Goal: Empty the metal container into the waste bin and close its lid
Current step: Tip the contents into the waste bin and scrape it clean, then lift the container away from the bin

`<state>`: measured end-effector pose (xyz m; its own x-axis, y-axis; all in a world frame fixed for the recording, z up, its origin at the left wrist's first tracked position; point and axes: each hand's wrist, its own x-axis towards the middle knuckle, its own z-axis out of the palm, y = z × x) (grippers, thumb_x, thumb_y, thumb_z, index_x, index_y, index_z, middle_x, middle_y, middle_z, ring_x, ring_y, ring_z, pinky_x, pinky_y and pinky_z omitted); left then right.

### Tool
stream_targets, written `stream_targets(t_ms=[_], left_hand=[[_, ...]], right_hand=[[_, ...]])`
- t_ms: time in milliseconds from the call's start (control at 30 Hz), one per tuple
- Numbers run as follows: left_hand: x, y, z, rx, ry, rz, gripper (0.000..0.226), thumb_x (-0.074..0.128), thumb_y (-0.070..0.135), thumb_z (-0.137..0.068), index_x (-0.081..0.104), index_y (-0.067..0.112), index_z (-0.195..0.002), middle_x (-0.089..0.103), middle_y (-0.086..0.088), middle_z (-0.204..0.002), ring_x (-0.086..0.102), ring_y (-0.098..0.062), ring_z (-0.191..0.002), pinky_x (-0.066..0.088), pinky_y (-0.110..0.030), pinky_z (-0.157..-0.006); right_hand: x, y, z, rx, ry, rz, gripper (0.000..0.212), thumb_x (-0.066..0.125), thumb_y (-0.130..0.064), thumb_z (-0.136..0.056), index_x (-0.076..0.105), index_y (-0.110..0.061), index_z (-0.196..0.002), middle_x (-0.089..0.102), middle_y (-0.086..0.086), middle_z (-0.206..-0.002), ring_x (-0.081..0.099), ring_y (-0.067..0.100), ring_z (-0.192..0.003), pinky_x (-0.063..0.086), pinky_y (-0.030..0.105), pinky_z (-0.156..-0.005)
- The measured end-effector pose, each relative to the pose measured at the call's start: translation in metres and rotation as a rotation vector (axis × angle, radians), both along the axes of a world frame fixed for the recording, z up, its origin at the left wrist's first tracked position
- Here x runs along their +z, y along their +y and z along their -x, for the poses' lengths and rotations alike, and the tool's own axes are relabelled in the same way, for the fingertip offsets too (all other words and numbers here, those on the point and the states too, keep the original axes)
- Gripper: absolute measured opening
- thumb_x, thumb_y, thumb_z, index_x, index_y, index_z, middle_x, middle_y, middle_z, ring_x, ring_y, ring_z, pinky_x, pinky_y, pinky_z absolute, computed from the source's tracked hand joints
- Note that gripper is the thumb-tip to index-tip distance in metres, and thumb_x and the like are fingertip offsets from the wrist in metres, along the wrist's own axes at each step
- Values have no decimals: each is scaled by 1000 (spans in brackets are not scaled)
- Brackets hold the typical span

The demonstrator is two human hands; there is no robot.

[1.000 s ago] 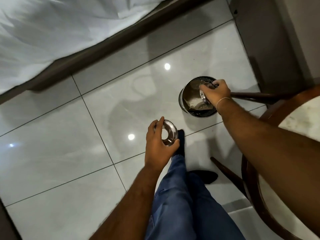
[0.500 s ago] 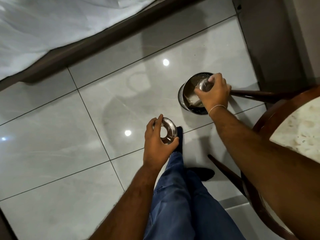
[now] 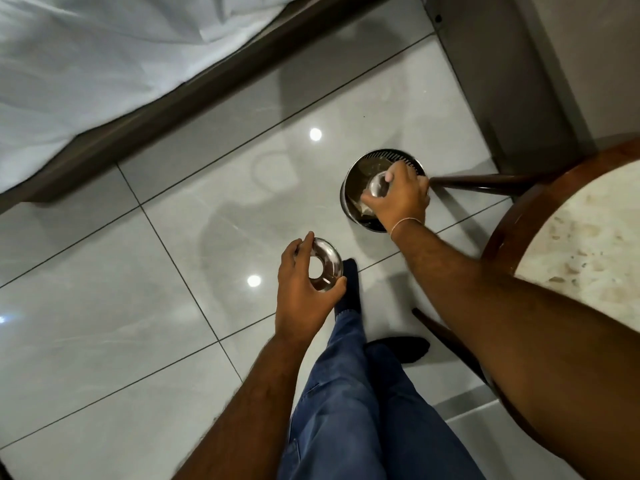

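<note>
Left hand (image 3: pixel 304 289), frame centre: fingers closed around ring-shaped metal lid (image 3: pixel 325 265), held over grey floor tiles (image 3: pixel 138 306). Right hand (image 3: pixel 398 195), right of centre: gripping metal container (image 3: pixel 379 184), tipped over open waste bin (image 3: pixel 360 171). Round table (image 3: pixel 588 237) at right edge.

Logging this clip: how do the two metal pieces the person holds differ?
The ring-shaped lid has an open centre and is in the left hand, out over the floor tiles. The metal container is mostly covered by the right hand, directly above the waste bin. Both are shiny steel.
</note>
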<state>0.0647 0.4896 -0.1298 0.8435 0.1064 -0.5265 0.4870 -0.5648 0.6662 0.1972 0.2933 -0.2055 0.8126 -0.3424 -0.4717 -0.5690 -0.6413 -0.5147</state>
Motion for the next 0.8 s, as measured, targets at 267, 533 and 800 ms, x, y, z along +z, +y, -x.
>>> stream_targets(t_ms=[267, 533, 800], left_hand=[[23, -26, -25, -17, -68, 78, 99, 94, 16, -80, 42, 26, -164, 46, 1, -155, 57, -15, -137, 56, -6, -90], [95, -133, -77, -296, -189, 163, 107, 88, 43, -76, 33, 34, -167, 48, 7, -160, 54, -3, -140, 46, -14, -113], [131, -302, -57, -877, -241, 188, 107, 91, 44, -81, 34, 26, -169, 40, -1, -168, 44, -18, -153, 44, -35, -125]], right_hand=[[53, -54, 5, -900, 171, -1244, 59, 60, -59, -97, 66, -17, -139, 70, 12, -138, 66, 30, -121, 65, 48, -88], [125, -163, 87, -1050, -26, -1513, 81, 56, -62, -91, 58, -10, -154, 64, 20, -149, 63, 35, -126, 57, 43, -83], [145, -259, 181, -1253, -291, -1375, 58, 56, -68, -92, 87, -23, -110, 85, 3, -104, 78, 21, -95, 56, 37, -81]])
